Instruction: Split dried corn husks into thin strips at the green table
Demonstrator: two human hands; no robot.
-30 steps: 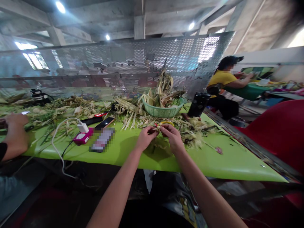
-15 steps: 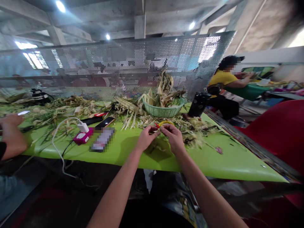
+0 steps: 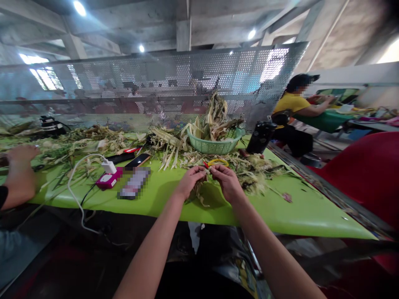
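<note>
The corn husk [image 3: 199,192] sits pinched between my two hands just above the near edge of the green desk [image 3: 289,211], its loose ends hanging down. My left hand [image 3: 189,182] and right hand [image 3: 226,181] are both closed narrowly on it, fingertips almost meeting. Just beyond lies a yellow loop [image 3: 218,161] among scattered husks, then a green basket [image 3: 215,147] heaped with more. To the left are a pink charger [image 3: 107,181] and a phone [image 3: 140,160]; a co-worker's hand [image 3: 19,160] rests at the far left.
</note>
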